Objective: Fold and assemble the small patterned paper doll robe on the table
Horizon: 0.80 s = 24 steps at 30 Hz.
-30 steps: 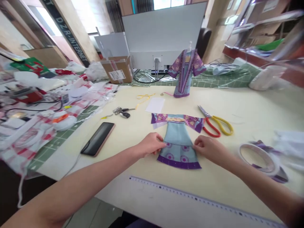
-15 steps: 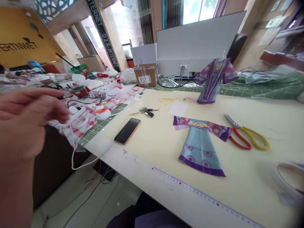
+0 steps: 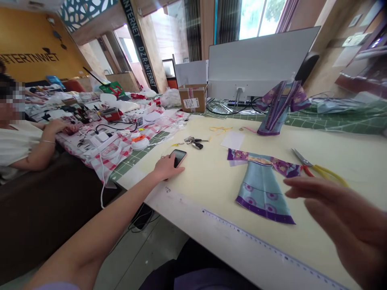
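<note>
My left hand (image 3: 167,166) is on the black phone (image 3: 179,157) at the left of the cream tabletop (image 3: 205,181), its fingers wrapped over the phone's near part. My right hand (image 3: 335,209) hovers over the right side, thumb apart from the fingers, with nothing in it. Beyond it lie scissors (image 3: 331,174) with red and yellow handles, partly hidden. A small blue and purple dress (image 3: 263,185) lies flat between my hands. Farther back, a similar purple robe (image 3: 275,106) stands upright.
Keys (image 3: 197,144) and white paper (image 3: 232,140) lie behind the phone. A ruler (image 3: 260,243) runs along the front edge. A monitor (image 3: 260,60) and cardboard box (image 3: 193,98) stand behind. At left, a person (image 3: 27,141) sits by a cluttered table.
My left hand has moved from the far left onto the phone and closed around it. My right hand has come into view at the right. A seated person now shows at left.
</note>
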Each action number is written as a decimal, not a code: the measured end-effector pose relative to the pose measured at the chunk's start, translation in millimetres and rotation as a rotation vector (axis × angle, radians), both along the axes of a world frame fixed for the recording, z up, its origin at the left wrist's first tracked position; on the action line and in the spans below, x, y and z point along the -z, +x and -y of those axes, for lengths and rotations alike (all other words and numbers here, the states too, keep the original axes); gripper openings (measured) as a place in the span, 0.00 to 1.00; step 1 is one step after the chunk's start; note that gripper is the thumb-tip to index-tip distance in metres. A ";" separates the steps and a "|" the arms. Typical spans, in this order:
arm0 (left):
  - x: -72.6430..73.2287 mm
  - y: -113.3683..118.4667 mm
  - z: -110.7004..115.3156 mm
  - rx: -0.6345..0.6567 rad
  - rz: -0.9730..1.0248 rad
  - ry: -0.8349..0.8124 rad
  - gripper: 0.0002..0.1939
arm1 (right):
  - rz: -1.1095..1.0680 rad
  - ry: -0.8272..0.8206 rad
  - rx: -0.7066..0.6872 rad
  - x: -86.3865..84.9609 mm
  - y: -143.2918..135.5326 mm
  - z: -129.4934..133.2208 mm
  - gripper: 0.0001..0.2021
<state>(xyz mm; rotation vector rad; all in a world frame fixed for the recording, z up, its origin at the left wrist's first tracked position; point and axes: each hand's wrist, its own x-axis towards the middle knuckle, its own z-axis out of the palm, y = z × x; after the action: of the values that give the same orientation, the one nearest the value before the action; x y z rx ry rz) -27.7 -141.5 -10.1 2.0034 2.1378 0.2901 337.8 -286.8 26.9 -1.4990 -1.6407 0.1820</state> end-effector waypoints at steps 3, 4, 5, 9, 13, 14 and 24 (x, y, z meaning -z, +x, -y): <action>10.1 -8.0 -21.3 -0.041 -0.081 -0.040 0.34 | -0.027 -0.081 -0.065 19.9 -4.4 9.4 0.15; 9.5 -8.9 -24.1 -0.051 -0.097 -0.044 0.33 | -0.032 -0.132 -0.062 27.3 -1.5 11.7 0.15; 7.8 -8.9 -25.3 -0.058 -0.107 -0.046 0.32 | -0.040 -0.176 -0.062 34.4 2.2 12.8 0.15; -2.7 -0.1 -20.3 -0.044 -0.096 -0.016 0.37 | 0.014 -0.215 -0.112 51.8 8.5 4.8 0.14; -16.2 26.1 -7.2 0.019 0.008 0.059 0.43 | -0.027 -0.110 -0.216 51.8 -9.9 -8.7 0.13; -19.3 36.1 -3.2 0.047 0.041 0.071 0.44 | -0.043 -0.097 -0.250 51.8 -16.2 -11.4 0.12; -16.1 162.5 29.6 0.214 0.783 0.126 0.46 | -0.310 -0.348 -0.478 71.7 -57.1 -36.8 0.21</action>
<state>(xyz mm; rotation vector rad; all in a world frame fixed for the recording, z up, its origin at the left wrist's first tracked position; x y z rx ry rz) 134.8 -171.2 6.1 1.7350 1.4321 0.9960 280.7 -250.0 -44.8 -1.2148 -1.7393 0.9556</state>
